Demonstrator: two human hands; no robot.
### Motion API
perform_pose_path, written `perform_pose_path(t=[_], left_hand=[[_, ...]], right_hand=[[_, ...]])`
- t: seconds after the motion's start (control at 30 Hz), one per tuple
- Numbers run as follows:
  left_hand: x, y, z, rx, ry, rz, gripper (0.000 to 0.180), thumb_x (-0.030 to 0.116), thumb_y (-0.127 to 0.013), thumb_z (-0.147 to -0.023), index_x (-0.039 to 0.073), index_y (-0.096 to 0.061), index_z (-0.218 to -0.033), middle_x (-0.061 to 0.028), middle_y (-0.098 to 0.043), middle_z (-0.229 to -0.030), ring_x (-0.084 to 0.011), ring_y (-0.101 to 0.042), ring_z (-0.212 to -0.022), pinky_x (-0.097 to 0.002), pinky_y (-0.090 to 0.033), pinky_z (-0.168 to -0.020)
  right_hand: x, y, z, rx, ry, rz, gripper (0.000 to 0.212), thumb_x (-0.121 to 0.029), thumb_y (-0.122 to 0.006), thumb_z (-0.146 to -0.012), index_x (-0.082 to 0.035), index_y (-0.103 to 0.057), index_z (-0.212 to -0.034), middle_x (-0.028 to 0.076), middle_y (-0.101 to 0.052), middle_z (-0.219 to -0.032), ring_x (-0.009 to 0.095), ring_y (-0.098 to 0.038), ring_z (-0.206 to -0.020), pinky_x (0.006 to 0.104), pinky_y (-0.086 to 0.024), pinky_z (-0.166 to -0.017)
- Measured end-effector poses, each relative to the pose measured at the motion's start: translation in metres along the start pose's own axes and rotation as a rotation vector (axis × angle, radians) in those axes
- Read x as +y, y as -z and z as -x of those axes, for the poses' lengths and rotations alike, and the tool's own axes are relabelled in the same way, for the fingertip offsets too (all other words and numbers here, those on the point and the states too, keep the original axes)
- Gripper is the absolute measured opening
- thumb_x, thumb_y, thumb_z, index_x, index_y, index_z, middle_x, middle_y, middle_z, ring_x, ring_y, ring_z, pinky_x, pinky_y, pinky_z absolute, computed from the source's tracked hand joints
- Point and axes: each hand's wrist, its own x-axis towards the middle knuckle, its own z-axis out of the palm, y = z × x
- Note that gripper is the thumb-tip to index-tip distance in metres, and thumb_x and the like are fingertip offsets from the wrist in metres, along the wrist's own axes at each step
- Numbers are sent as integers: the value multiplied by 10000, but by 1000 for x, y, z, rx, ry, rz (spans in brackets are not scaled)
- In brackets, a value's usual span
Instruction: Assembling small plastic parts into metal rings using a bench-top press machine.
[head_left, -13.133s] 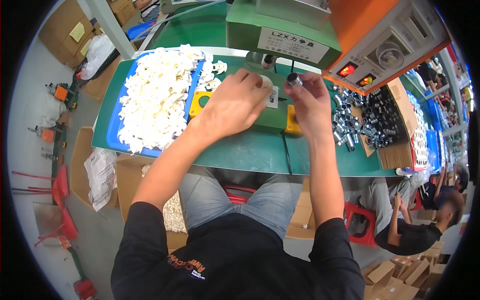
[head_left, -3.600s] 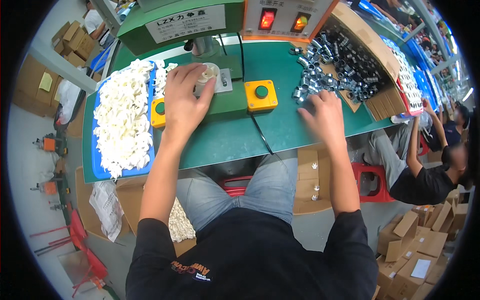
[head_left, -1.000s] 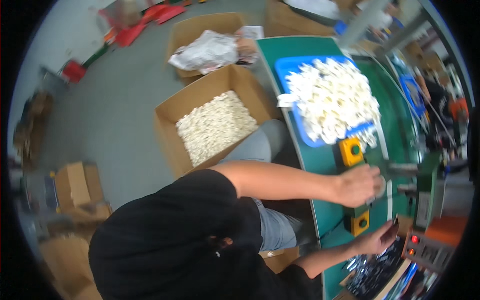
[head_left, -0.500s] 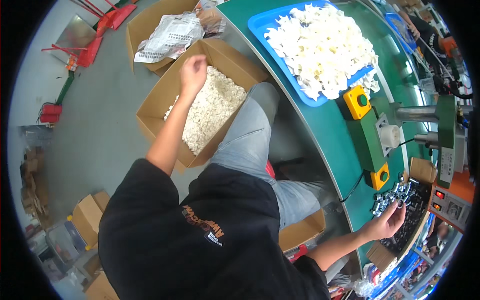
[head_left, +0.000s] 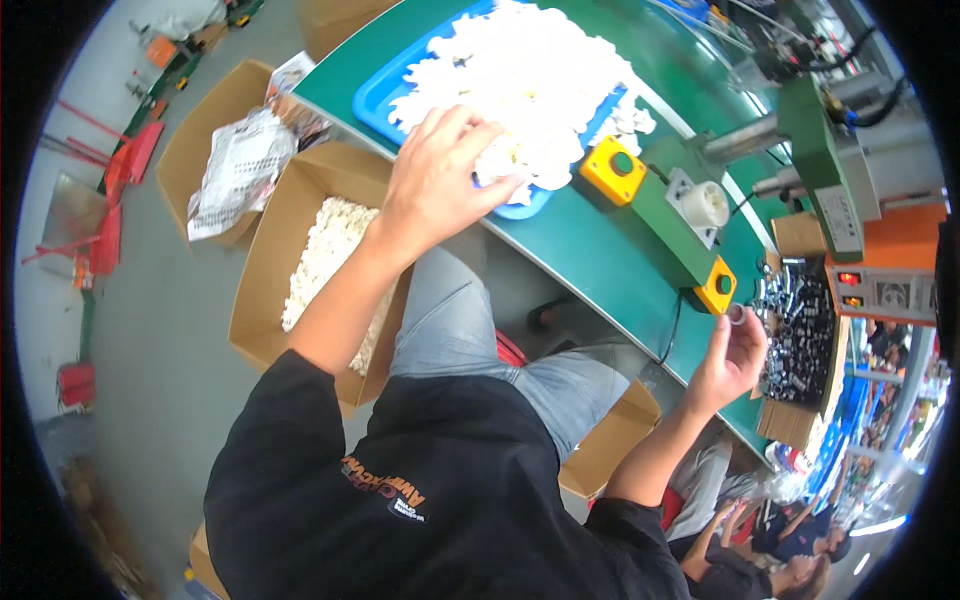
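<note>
My left hand (head_left: 435, 185) is over the near edge of a blue tray (head_left: 375, 104) heaped with white plastic parts (head_left: 520, 75). Its fingers and thumb are spread around the closest parts, and I see nothing held between them. Off to the right, my right hand (head_left: 730, 362) pinches a small ring (head_left: 737, 314) between thumb and fingertips, in front of a yellow button box (head_left: 716, 288). The ring's material is hard to make out. Beyond that hand, a box of small metal parts (head_left: 795, 315) stands on the green table (head_left: 560, 262).
A green press (head_left: 815, 150) with a white round fixture (head_left: 704, 205) stands on the table, beside another yellow button box (head_left: 613, 171). Left of my legs is a cardboard box (head_left: 262, 305) of small white pieces. Other people (head_left: 770, 560) sit at the lower right.
My left hand has moved from above the cardboard box to the tray, its fingers spreading. My right hand has drawn back from the metal parts with the ring. The view has turned.
</note>
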Motion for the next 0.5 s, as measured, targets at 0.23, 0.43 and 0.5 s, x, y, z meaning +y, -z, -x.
perform_pose_path(t=[0.23,0.43,0.5], left_hand=[[9,2,5,-31,-38,-29,404,182,-871,-721,55,-741,-1081,-108,-617,-1087,-301,-603,-985,-413,-501,-885],[10,-8,1,-62,-61,11,225,78,-824,-753,53,-740,-961,-108,-651,-992,-304,-609,-958,-416,-491,-849],[7,2,4,-41,-5,68,226,45,-829,-762,31,-718,-958,-114,-639,-984,-300,-611,-958,-399,-493,-853]], right_hand=[[8,-2,15,-21,-94,20,363,57,-757,-883,28,-637,-1225,96,-695,-1095,141,-627,-929,280,-507,-870],[12,0,7,-42,-60,88,331,37,-794,-821,17,-685,-1133,82,-657,-1020,158,-623,-885,285,-513,-829],[10,-7,-5,-72,17,93,353,13,-821,-789,2,-699,-1121,105,-651,-991,181,-631,-869,296,-520,-803]])
